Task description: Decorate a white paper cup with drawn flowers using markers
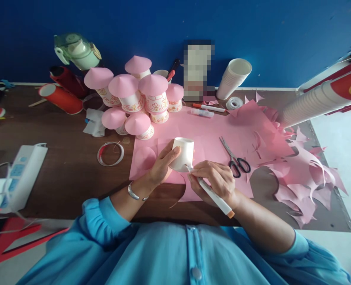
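My left hand (165,160) grips a white paper cup (183,152) from its left side, thumb on the front. In my right hand (217,180) is a white marker with an orange end (215,197). Its tip is at the cup's lower front, and whether it touches I cannot tell. Both hands are over pink paper (175,126). Black-handled scissors (236,160) lie partly open to the right. Beyond my left hand stand several paper-cup towers with pink cone roofs (123,86) and red and orange drawings.
Pink scraps (302,178) cover the right side. White cups (234,79) are stacked at the back, near a tape roll (234,103), a red-capped marker (209,107) and a glue tube (202,113). Leftward are a cut ring (110,154), a power strip (22,174) and a red cup (61,99).
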Motion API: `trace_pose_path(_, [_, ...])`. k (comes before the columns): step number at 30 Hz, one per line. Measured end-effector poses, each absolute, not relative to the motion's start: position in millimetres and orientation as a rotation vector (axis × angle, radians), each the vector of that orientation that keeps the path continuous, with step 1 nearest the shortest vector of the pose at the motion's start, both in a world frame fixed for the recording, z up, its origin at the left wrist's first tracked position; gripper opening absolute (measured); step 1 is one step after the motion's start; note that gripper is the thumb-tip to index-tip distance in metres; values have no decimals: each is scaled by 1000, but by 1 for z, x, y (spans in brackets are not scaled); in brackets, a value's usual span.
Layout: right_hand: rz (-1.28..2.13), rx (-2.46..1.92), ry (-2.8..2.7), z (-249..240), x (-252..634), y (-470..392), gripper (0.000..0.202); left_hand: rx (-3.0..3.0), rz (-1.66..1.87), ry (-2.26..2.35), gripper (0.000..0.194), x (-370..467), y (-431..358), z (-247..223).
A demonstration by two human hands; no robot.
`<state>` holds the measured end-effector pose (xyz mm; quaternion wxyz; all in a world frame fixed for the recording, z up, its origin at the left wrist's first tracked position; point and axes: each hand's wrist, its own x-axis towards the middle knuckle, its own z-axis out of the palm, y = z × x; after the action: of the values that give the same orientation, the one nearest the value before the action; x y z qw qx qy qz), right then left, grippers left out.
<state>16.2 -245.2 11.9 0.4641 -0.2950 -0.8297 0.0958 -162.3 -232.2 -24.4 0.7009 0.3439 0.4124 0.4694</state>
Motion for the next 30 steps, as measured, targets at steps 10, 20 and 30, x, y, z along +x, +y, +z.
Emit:
trace_pose_path(10, [263,-757,-2088,15,16,-247,18,805,1059,899,47,-164,-232,-25])
trace_pose_path(20, [317,-740,-2133,17,15,-249,17,725,1091,865,53,-162,-231,-19])
trace_pose_path(30, [317,-667,-2002,18,15,-251,18,608,1086,820,65,-166,-229,-27])
